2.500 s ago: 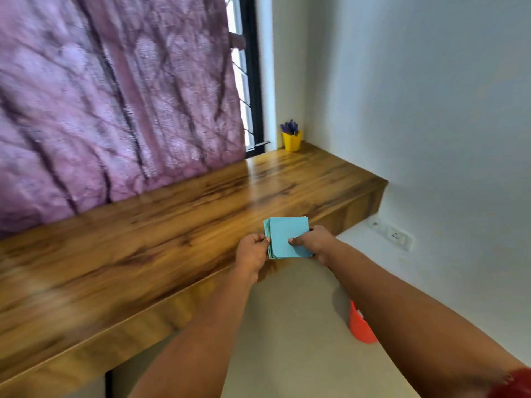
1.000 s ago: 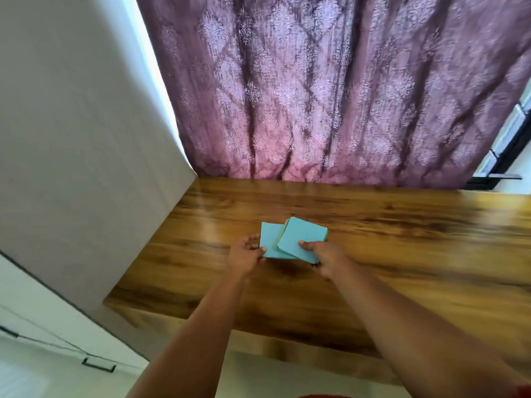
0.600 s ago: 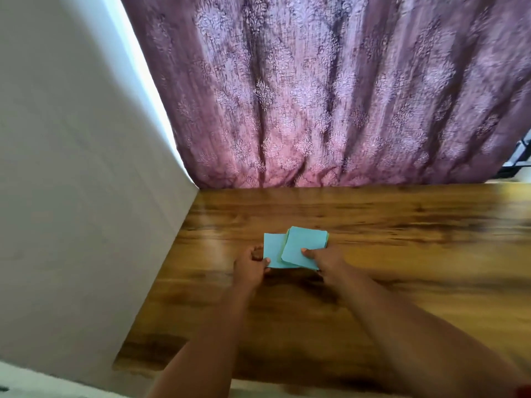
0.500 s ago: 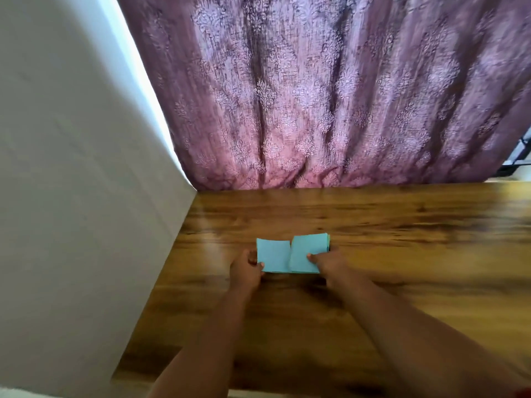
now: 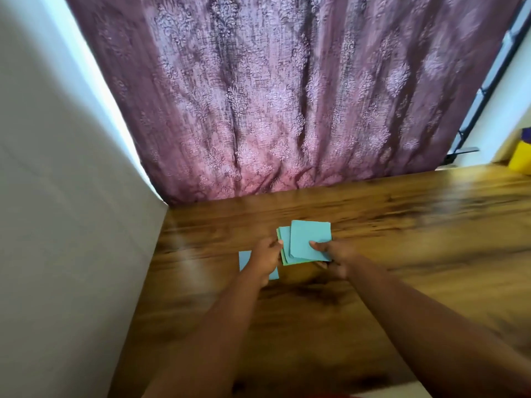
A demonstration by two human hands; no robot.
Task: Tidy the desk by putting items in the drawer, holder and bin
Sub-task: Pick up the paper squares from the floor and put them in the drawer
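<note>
A small stack of teal paper squares [image 5: 304, 242] is held just above the wooden desk [image 5: 402, 254]. My right hand [image 5: 333, 259] grips the stack, thumb on the top sheet and fingers underneath. My left hand [image 5: 265, 261] pinches the stack's left edge. A single light-blue paper square [image 5: 244, 259] lies flat on the desk under my left hand, partly hidden by it.
A white wall [image 5: 57, 225] closes the desk's left end. A purple patterned curtain [image 5: 287, 96] hangs along the back. A yellow holder [image 5: 521, 158] stands at the far right edge, beside a window frame [image 5: 488, 81].
One blue square now lies on the desk under my left hand. The sheets fanned apart half a second ago are drawn back into a stack. The view has shifted slightly right, revealing the yellow holder.
</note>
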